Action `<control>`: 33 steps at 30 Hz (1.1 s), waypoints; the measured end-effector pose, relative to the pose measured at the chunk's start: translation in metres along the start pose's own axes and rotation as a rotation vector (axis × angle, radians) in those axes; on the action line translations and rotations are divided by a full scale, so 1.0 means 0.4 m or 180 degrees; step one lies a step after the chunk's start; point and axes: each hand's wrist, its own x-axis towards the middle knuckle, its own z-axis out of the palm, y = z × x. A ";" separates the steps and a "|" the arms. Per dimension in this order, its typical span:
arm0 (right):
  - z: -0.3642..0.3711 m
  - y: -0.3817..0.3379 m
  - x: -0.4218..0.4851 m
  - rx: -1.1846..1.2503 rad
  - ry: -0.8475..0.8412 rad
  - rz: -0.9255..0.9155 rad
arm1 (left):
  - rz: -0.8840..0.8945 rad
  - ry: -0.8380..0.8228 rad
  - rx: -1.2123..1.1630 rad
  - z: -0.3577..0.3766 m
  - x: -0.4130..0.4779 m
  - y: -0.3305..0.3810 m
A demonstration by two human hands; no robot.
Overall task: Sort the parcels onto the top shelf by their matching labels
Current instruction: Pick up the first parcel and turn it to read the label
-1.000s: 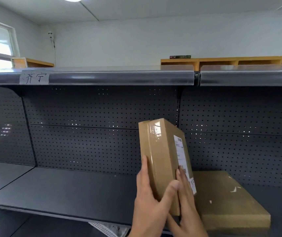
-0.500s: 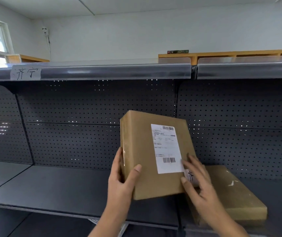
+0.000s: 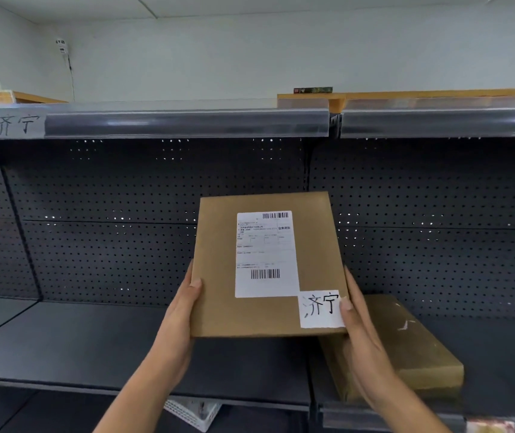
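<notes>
Turned since the earlier frame, the box (image 3: 268, 264) now faces the camera flat, its shipping label and handwritten tag (image 3: 320, 308) both readable. On the far left, the top shelf (image 3: 187, 126) carries a matching tag (image 3: 15, 125). Left hand (image 3: 178, 320) grips the box's left edge, right hand (image 3: 359, 335) its right edge, above the lower shelf (image 3: 78, 345). Another box (image 3: 406, 348) lies flat at the right.

Stockroom: labelled metal shelving (image 3: 187, 126), pegboard (image 3: 125, 214).
</notes>
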 end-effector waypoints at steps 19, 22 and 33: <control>-0.006 -0.045 -0.012 -0.0073 0.0231 -0.0105 | 0.0019 0.0130 -0.0274 0.011 -0.056 0.032; 0.002 -0.058 -0.039 0.0006 0.0327 -0.0315 | 0.0166 0.0147 -0.0279 0.012 -0.083 0.038; 0.023 -0.087 -0.117 0.0134 0.0368 -0.0599 | 0.0672 0.0078 -0.0270 0.008 -0.162 0.066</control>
